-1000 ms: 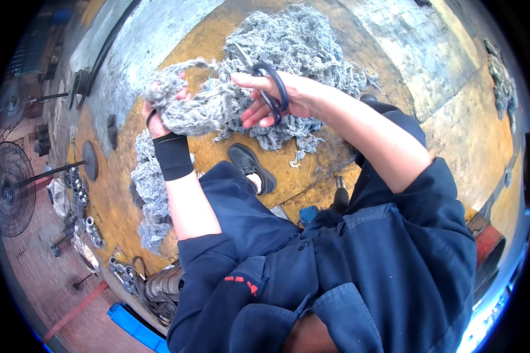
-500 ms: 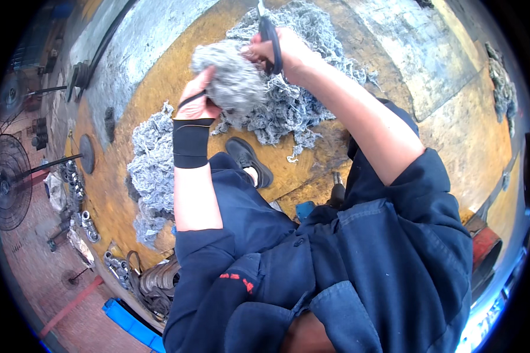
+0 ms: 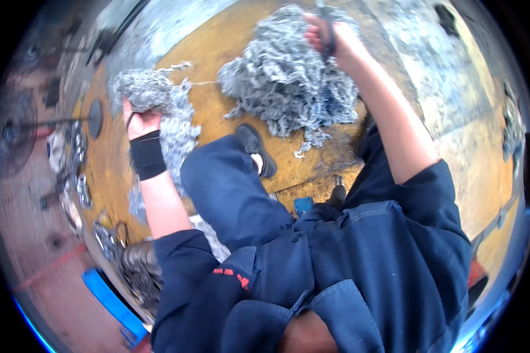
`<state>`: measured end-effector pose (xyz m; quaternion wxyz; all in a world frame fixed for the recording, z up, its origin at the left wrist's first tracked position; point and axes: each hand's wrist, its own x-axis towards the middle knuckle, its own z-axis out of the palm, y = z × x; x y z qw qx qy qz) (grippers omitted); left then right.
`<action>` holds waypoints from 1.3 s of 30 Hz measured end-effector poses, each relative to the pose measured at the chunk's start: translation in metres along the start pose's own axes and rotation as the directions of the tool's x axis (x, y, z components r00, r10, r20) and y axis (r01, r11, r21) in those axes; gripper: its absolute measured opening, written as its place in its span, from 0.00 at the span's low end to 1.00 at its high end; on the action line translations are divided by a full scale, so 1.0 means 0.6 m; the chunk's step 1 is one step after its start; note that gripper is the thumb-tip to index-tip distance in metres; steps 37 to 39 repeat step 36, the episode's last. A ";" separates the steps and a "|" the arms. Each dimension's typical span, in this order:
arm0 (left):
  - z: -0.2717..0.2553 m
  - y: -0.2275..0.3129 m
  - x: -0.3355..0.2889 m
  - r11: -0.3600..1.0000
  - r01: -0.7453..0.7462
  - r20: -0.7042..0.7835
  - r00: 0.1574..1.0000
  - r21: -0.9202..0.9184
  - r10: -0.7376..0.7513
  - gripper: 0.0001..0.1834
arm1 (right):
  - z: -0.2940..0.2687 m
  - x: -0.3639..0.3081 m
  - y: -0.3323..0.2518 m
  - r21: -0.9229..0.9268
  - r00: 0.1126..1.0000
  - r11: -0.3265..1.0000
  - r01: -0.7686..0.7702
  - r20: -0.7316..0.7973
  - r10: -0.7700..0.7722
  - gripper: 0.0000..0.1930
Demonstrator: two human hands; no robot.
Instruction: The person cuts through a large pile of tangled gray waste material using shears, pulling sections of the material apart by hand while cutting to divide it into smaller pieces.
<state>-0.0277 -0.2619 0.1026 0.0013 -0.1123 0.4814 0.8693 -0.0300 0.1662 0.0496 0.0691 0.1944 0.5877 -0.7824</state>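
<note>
My left hand (image 3: 141, 122), with a black wrist band and a strap across the palm, grips a clump of grey yarn scrap (image 3: 142, 88) from below. It is held over the smaller pile of grey yarn scrap (image 3: 181, 132) at the left. My right hand (image 3: 338, 44) is closed around dark-handled scissors (image 3: 328, 40), which are blurred, at the far edge of the larger grey yarn pile (image 3: 282, 76). A thin strand stretches from the larger pile toward the left one.
Worn yellowish boards (image 3: 212, 50) lie under the piles, with my black shoe (image 3: 256, 147) between them. On the left stand a fan (image 3: 12, 135) and metal parts (image 3: 79, 147). A blue object (image 3: 115, 306) lies at lower left. Another grey clump (image 3: 512, 126) is at the far right.
My left hand has swung left with the clump, away from the larger pile. My right hand has moved right with the scissors, so the hands are now far apart.
</note>
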 end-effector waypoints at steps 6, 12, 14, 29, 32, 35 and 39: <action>-0.235 0.178 -0.153 0.938 -0.232 -0.454 0.828 0.258 0.329 0.20 | -0.030 0.028 0.028 0.141 0.998 0.990 -0.009 0.062 0.000 0.14; -0.446 0.113 -0.318 0.986 0.064 -0.800 0.595 0.152 0.085 0.25 | -0.015 0.002 0.040 0.042 0.998 0.998 -0.051 -0.031 0.052 0.15; -0.473 0.097 -0.332 0.995 0.033 -0.802 0.594 0.090 0.053 0.26 | -0.012 -0.006 0.046 0.040 0.996 0.997 -0.069 -0.048 0.071 0.15; -0.297 0.053 -0.003 0.823 0.346 -0.533 0.844 0.450 -0.063 0.26 | -0.109 0.011 -0.005 0.425 0.989 0.900 0.096 -0.141 -0.039 0.17; -0.095 -0.048 0.069 0.574 0.246 -0.222 0.968 0.781 -0.114 0.23 | -0.161 0.060 0.001 0.585 0.991 0.809 0.059 -0.129 0.021 0.13; 0.049 -0.194 0.118 0.231 0.155 -0.082 0.950 0.960 -0.300 0.18 | -0.157 0.058 -0.013 0.705 0.996 0.707 0.056 -0.091 0.011 0.12; 0.070 -0.213 0.137 0.226 0.139 -0.061 0.945 0.964 -0.320 0.18 | -0.171 0.063 -0.015 0.719 0.993 0.692 0.072 -0.115 0.016 0.13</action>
